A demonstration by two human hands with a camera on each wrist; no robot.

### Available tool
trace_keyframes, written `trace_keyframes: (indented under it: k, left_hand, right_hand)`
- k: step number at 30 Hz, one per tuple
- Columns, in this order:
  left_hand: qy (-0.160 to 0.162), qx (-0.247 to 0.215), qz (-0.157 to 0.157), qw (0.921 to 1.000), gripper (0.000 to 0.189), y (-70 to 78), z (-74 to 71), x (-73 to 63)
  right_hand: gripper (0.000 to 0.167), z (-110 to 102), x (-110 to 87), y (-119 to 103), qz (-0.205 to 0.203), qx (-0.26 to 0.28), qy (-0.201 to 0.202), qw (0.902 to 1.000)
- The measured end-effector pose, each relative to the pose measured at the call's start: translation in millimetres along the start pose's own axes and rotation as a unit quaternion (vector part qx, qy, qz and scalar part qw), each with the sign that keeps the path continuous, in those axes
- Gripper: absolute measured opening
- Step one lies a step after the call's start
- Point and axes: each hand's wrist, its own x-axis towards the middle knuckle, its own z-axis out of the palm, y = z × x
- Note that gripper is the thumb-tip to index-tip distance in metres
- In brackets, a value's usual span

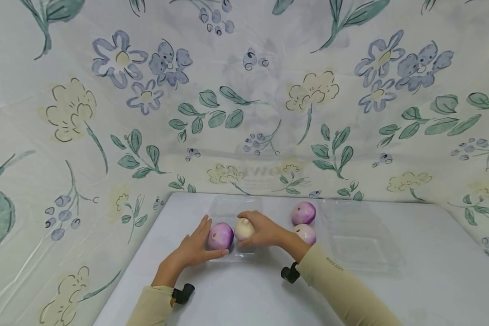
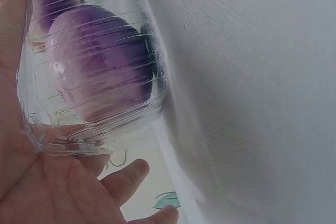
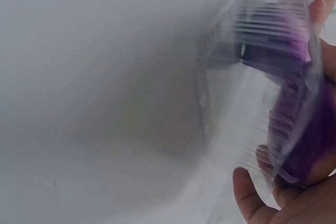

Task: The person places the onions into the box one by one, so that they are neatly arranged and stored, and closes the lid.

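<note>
Slanting inward over the white bench (image 1: 244, 294), sleeved forearms (image 1: 338, 280) end at a clear tray (image 1: 244, 257). Left hand (image 1: 191, 246): fingers spread, thumb stretched apart, against tray's side and near edge. Right hand (image 1: 265, 231): palm inward, thumb and fingers gripping a pale onion (image 1: 243, 229). Purple onion (image 1: 221, 236) in tray, just beside, between the hands.
</note>
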Motion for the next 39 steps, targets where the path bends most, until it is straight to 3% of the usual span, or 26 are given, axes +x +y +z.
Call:
trace_keyframes:
  k: [17,22,27,33,39]
  left_hand:
    - [0.000,0.005,-0.002,1.0000,0.115,1.2,1.2,-0.9]
    - [0.001,0.001,-0.003,1.0000,0.115,2.2,1.3,-1.3]
    - [-0.002,0.001,-0.005,1.0000,0.116,1.9,2.0,-1.0]
    - [-0.004,0.006,-0.004,1.0000,0.116,1.1,0.0,0.4]
    - [-0.007,0.003,-0.001,1.0000,0.117,0.1,-1.1,1.5]
  right_hand:
    - [0.081,12,-1.6,3,0.014,-0.035,0.009,0.9993]
    - [0.079,15,-3.2,5,0.008,-0.071,0.039,0.9967]
    - [0.080,19,-7.0,6,0.016,-0.061,0.082,0.9946]
    - [0.082,17,-7.5,1,0.038,-0.085,0.098,0.9907]
    - [0.081,19,-6.6,-1,0.055,-0.071,0.113,0.9896]
